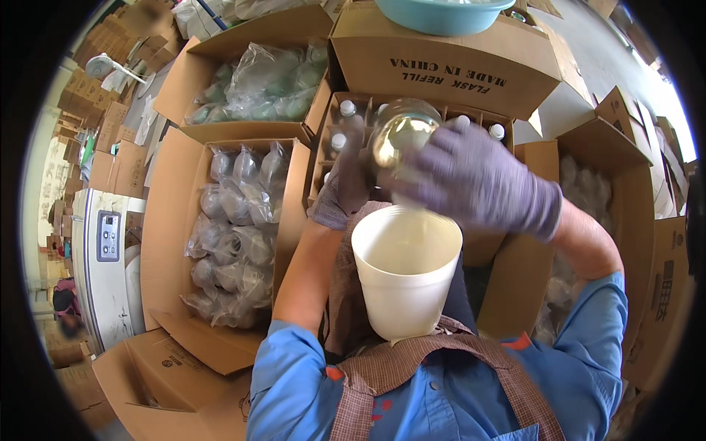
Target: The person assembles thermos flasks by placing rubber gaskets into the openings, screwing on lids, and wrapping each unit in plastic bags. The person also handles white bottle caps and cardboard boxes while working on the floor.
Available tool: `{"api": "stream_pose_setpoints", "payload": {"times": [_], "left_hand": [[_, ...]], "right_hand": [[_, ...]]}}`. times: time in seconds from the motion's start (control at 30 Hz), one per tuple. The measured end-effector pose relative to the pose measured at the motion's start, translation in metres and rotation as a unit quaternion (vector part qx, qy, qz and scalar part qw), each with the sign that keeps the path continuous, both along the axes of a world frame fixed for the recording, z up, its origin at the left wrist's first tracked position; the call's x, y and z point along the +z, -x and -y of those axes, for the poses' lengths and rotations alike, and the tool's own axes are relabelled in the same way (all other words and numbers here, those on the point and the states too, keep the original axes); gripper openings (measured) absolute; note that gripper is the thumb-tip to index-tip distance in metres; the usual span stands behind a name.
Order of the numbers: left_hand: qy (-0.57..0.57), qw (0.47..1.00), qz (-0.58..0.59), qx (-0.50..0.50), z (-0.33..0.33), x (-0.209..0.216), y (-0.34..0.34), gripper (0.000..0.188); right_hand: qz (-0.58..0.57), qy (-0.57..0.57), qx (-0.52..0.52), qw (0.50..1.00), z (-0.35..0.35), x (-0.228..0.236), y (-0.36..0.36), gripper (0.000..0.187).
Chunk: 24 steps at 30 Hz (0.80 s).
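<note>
A shiny, mirror-like glass flask liner point(404, 141) is held up in front of me, its rounded end facing me. My left hand point(347, 176), in a grey glove, grips it from the left side. My right hand point(482, 176), also gloved and smeared by motion, lies across its right side with the fingers bent over it. Just below both hands a cream plastic bucket point(403, 301) stands at my lap, its mouth upward. Behind the liner is a divided carton point(507, 121), where several white-tipped pieces point(348, 108) stand in the compartments.
At the left, an open carton point(170, 213) holds bagged clear glass pieces point(235, 242). Beyond it, another carton point(257, 131) has greenish bagged pieces. A blue basin point(445, 20) rests on a closed box point(441, 62). More cartons point(625, 184) stand right, and a white machine point(92, 257) far left.
</note>
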<state>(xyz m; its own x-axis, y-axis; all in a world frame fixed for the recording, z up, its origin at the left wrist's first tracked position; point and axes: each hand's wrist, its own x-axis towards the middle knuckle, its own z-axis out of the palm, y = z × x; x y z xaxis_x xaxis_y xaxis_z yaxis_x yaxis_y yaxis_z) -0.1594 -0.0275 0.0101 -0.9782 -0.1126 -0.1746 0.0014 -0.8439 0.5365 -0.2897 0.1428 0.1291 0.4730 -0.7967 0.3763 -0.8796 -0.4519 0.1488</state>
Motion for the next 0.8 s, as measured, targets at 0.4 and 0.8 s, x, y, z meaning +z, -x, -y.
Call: {"api": "stream_pose_setpoints", "payload": {"times": [0.4,0.8], "left_hand": [[0.217,0.974,-0.032,0.065,-0.072,-0.002,-0.052,0.085],[0.247,0.960,-0.043,0.126,-0.128,0.010,-0.063,0.085]], "right_hand": [[0.528,-0.331,-0.236,0.746,-0.001,-0.011,0.032,0.070],[0.448,-0.378,-0.089,0.805,-0.082,-0.032,-0.006,0.069]]}}
